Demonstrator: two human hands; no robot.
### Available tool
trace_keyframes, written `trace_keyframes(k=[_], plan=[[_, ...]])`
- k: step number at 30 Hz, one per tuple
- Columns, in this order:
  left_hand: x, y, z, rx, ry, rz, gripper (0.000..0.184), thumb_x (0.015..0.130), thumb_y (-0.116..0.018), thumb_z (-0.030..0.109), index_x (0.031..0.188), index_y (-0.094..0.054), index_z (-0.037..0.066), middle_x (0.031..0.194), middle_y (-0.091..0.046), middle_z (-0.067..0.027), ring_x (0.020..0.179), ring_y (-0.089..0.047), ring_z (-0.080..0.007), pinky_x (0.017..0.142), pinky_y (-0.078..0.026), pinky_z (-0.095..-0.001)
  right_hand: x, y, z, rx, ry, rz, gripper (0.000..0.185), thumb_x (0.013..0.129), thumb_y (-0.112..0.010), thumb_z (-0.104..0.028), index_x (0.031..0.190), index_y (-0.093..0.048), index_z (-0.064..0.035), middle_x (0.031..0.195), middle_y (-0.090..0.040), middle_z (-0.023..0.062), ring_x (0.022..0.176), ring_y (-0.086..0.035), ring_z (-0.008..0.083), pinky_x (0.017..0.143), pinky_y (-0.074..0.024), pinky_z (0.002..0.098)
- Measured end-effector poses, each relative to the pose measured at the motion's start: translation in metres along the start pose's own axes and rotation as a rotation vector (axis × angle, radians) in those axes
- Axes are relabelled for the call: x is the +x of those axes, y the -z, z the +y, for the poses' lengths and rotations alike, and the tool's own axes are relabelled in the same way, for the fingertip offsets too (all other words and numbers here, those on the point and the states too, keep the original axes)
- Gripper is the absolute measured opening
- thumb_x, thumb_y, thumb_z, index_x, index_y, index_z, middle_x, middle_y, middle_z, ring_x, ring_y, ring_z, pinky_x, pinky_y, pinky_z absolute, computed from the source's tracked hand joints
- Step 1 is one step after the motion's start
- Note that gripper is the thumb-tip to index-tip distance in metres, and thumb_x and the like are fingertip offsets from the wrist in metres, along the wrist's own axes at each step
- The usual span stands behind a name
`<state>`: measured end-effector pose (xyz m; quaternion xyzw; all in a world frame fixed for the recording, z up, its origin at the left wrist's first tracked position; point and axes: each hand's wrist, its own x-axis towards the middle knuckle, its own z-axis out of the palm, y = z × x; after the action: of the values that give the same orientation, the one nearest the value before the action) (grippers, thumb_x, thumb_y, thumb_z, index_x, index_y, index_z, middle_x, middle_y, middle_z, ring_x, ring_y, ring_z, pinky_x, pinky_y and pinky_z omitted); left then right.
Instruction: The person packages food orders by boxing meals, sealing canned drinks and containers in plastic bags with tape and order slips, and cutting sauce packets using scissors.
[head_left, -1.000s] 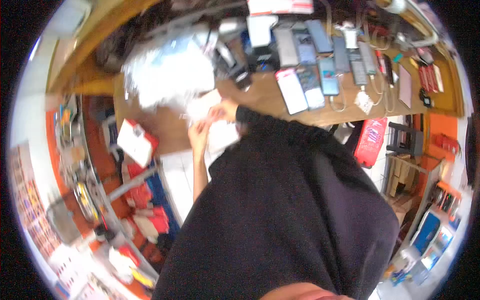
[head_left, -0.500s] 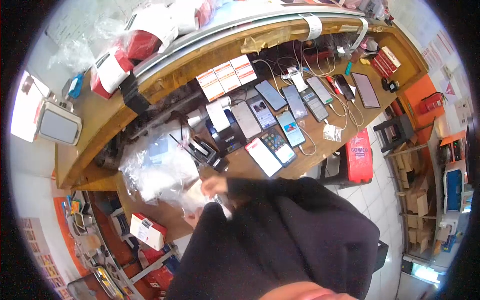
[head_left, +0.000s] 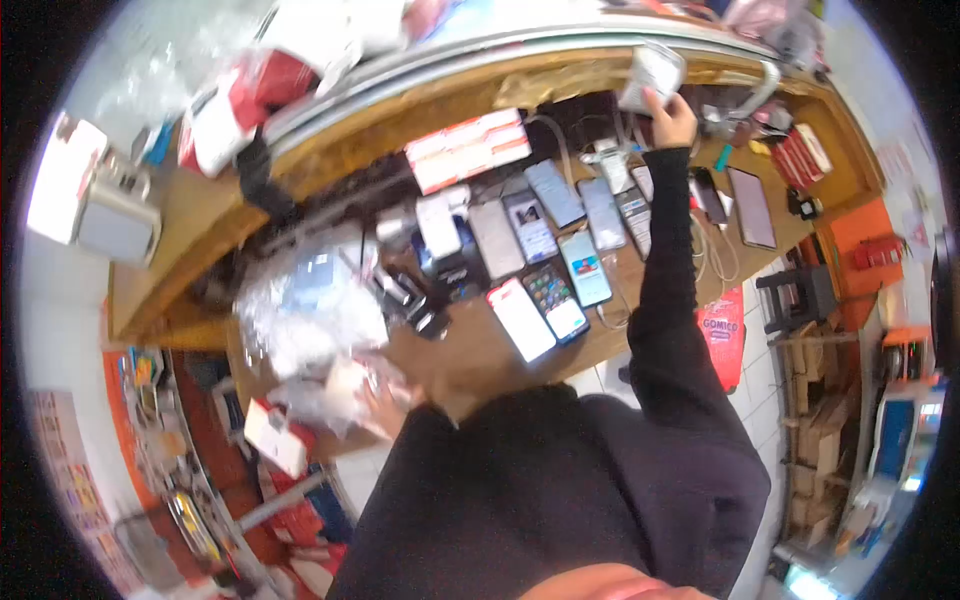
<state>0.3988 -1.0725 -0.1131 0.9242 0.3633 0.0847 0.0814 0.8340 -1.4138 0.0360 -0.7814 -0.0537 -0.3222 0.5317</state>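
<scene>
Head view: right hand (head_left: pixel 674 122) clamped on a white roll (head_left: pixel 657 72) by the shelf edge (head_left: pixel 548 86), left hand (head_left: pixel 386 404), fingers apart, on plastic wrapping (head_left: pixel 318 398); flat, steady pressure should curb slipping.

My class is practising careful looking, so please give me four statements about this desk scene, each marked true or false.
1. The phone with the white screen lies beside one showing app icons. True.
2. The left hand rests on a phone. False: it touches a pale packet in clear plastic.
3. The right hand touches a white strip. True.
4. The red GOMICO item lies on the desk. False: it is off the desk, beyond its near edge.
</scene>
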Motion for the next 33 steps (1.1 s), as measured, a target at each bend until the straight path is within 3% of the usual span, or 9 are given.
trace_keyframes(k=[2, 5, 9, 18, 21, 23, 25, 29, 33], plan=[[0.013, 0.016, 0.024, -0.454, -0.167, 0.187, 0.059, 0.061, -0.068, 0.024, 0.112, -0.045, 0.005, 0.118, -0.038, -0.0186, 0.113, -0.031, -0.035, 0.095, -0.024, -0.0413, -0.074, -0.015, -0.052, 0.552, -0.107, -0.261, 0.022, 0.069, -0.064, -0.006, 0.086, -0.052, -0.0004, 0.077, -0.059, 0.0097, 0.069, -0.057, 0.0143, 0.06, -0.0456, 0.0244], [0.022, 0.023, 0.076, -1.371, -0.244, -0.192, 0.074, 0.063, -0.068, 0.009, 0.124, -0.027, 0.005, 0.123, -0.034, -0.0151, 0.113, -0.035, -0.0257, 0.093, -0.029, -0.0354, -0.196, -0.05, -0.07, -0.061, -0.072, -1.038, 0.039, 0.06, -0.072, -0.016, 0.089, -0.047, -0.0089, 0.071, -0.056, 0.0065, 0.065, -0.056, 0.0118, 0.056, -0.0445, 0.0257], [0.012, 0.002, 0.1, -1.625, 0.303, -0.138, 0.056, 0.071, -0.059, 0.001, 0.12, -0.032, 0.005, 0.101, -0.054, -0.0167, 0.087, -0.055, -0.0196, 0.076, -0.044, -0.0286, -0.308, -0.089, -0.052, 0.183, 0.042, -1.734, 0.042, 0.052, -0.074, -0.03, 0.081, -0.053, -0.0088, 0.067, -0.056, 0.0056, 0.06, -0.055, 0.0167, 0.055, -0.042, 0.0286], [0.009, -0.055, 0.061, -1.838, 0.755, -0.29, 0.033, 0.087, -0.037, 0.017, 0.116, -0.038, -0.001, 0.113, -0.049, -0.0085, 0.096, -0.05, -0.0175, 0.078, -0.043, -0.0317, -0.368, -0.203, -0.039, 0.049, -0.055, -1.381, 0.026, 0.074, -0.058, -0.028, 0.081, -0.063, -0.0033, 0.067, -0.06, 0.0074, 0.062, -0.055, 0.0122, 0.058, -0.0411, 0.0238], [0.019, -0.065, 0.066, -1.98, 0.783, -0.208, 0.032, 0.088, -0.036, 0.016, 0.117, -0.037, 0.004, 0.115, -0.047, -0.0067, 0.095, -0.05, -0.018, 0.073, -0.045, -0.0322, -0.347, -0.16, -0.074, 0.741, -0.927, -1.376, 0.027, 0.076, -0.058, -0.024, 0.078, -0.06, 0.0035, 0.06, -0.056, 0.0025, 0.051, -0.049, 0.0095, 0.049, -0.0365, 0.0202], [0.019, -0.067, 0.067, -2.1, 0.763, -0.186, 0.033, 0.088, -0.037, 0.017, 0.118, -0.036, 0.006, 0.116, -0.047, -0.0061, 0.093, -0.051, -0.017, 0.069, -0.047, -0.0301, -0.335, -0.118, -0.071, 0.531, -1.002, -1.769, 0.025, 0.078, -0.057, -0.023, 0.083, -0.06, 0.0006, 0.057, -0.053, 0.0013, 0.044, -0.044, 0.0074, 0.044, -0.0324, 0.0192], [0.015, -0.044, 0.07, -2.026, 0.643, -0.23, 0.034, 0.086, -0.041, 0.011, 0.118, -0.034, 0.004, 0.116, -0.046, -0.0088, 0.092, -0.052, -0.0184, 0.069, -0.048, -0.0294, -0.366, -0.085, -0.059, 0.357, -1.002, -1.86, 0.023, 0.078, -0.057, -0.025, 0.08, -0.062, -0.0027, 0.057, -0.055, 0.002, 0.041, -0.044, 0.009, 0.042, -0.0342, 0.022], [-0.003, -0.052, 0.062, -1.683, 0.451, -0.364, 0.027, 0.08, -0.049, 0.003, 0.106, -0.044, -0.002, 0.101, -0.054, -0.0148, 0.083, -0.058, -0.0194, 0.067, -0.049, -0.026, -0.356, -0.083, -0.07, -0.235, 0.013, -1.99, 0.041, 0.074, -0.055, -0.043, 0.061, -0.064, -0.0048, 0.051, -0.057, 0.0029, 0.043, -0.05, 0.011, 0.045, -0.0392, 0.025], [-0.019, -0.049, 0.051, -1.76, 0.486, -0.478, 0.021, 0.078, -0.051, 0.005, 0.096, -0.049, -0.007, 0.087, -0.058, -0.0155, 0.08, -0.059, -0.0212, 0.066, -0.05, -0.0262, -0.313, -0.107, -0.078, -0.139, 0.025, -1.985, 0.058, 0.069, -0.045, -0.062, 0.064, -0.066, -0.0082, 0.057, -0.059, 0.007, 0.059, -0.058, 0.0186, 0.057, -0.0433, 0.0278]])
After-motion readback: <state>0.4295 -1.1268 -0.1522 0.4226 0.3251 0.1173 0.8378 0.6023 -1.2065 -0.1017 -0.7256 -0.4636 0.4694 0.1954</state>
